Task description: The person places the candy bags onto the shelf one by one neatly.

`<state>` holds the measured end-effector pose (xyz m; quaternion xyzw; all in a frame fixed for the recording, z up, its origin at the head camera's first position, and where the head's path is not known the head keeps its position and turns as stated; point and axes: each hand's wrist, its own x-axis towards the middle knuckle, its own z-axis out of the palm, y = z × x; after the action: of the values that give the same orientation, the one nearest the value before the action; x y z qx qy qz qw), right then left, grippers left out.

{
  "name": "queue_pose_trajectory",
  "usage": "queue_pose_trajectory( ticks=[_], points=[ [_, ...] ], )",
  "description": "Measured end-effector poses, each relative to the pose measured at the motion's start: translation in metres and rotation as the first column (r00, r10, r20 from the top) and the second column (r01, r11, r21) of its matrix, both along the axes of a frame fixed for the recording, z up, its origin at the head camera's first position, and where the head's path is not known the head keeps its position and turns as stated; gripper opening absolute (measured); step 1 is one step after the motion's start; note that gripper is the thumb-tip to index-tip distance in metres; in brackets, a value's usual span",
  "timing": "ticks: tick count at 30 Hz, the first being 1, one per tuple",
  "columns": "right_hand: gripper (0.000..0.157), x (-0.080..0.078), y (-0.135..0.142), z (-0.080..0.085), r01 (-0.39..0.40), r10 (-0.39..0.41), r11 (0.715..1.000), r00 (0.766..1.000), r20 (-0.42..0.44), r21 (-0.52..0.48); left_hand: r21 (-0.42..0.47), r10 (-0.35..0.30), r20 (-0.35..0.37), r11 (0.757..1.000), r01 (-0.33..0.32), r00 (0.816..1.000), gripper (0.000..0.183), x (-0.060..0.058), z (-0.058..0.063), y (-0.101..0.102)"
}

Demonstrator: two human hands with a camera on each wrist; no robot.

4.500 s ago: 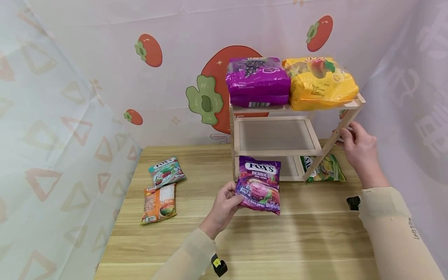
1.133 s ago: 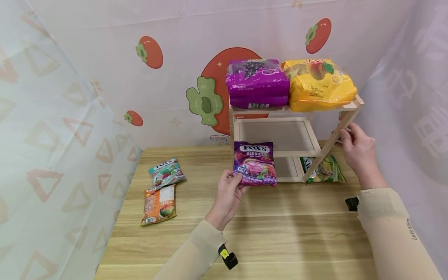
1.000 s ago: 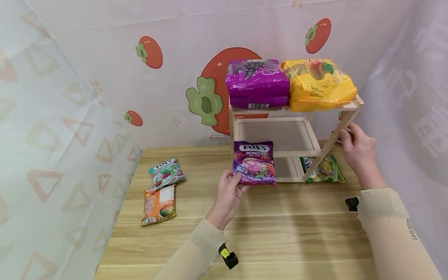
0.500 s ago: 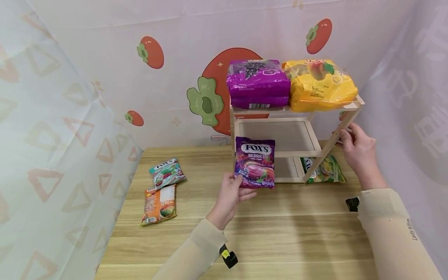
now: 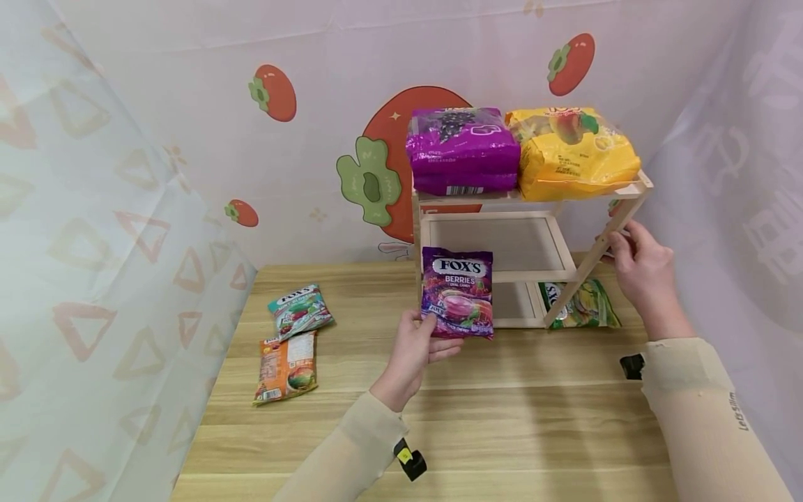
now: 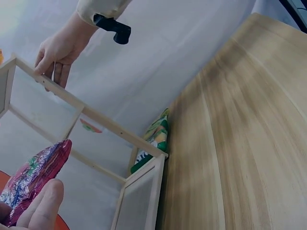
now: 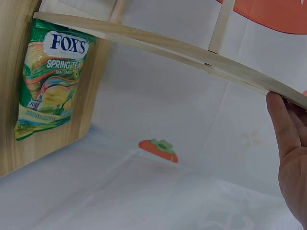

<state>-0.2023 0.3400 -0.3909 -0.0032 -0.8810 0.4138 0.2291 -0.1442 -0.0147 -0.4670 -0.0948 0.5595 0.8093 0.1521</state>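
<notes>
My left hand point(image 5: 408, 359) pinches the lower left corner of a purple Fox's Berries candy bag point(image 5: 456, 293), thumb in front and other fingers reaching underneath. The bag faces me, upright, before the left side of the wooden shelf point(image 5: 498, 276), overlapping its middle tier's front edge. In the left wrist view the candy bag point(image 6: 36, 179) shows side-on beside my fingertips point(image 6: 48, 201). My right hand point(image 5: 646, 275) grips the shelf's slanted right post, its fingers partly hidden behind it. The right wrist view shows that hand point(image 7: 290, 143) against the wood.
A large purple bag point(image 5: 463, 153) and a yellow one point(image 5: 574, 153) fill the shelf's top. A green Spring Tea candy bag point(image 5: 583, 303) lies at the shelf's right foot. Left on the table point(image 5: 351, 446) lie a teal bag point(image 5: 300, 312) and an orange bag point(image 5: 285, 367).
Since the oldest frame, my left hand has raised the purple candy bag from below the middle tier up to its edge. Lately it tipped more upright. My right hand stays on the post.
</notes>
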Motion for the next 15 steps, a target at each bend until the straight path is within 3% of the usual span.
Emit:
queue_pose_trajectory(
  ticks=[15],
  points=[
    [0.041,0.0010,0.0014,0.0009,-0.019,0.020,1.000,1.000,0.023,-0.009,0.110,0.022,-0.021,0.994,-0.019,1.000,0.033,-0.0012,0.0004,-0.0005]
  ],
)
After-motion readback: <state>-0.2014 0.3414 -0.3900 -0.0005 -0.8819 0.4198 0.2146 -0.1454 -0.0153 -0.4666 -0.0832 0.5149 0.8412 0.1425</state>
